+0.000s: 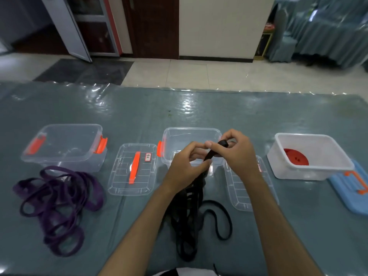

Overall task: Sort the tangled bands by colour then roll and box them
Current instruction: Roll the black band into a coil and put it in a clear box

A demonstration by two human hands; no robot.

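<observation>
At frame centre, the left hand [187,164] and right hand [237,154] pinch the black band [211,154] with curled fingers, before the middle clear box [191,134]. Its tangled remainder trails toward the lower centre; purple bands [57,204] lie lower left, and a red roll [295,156] sits in the white box [310,170] at right.

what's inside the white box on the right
A red rolled band lies on the floor of the white box. The near wall hides the roll's lower edge and the floor just behind it.
</observation>
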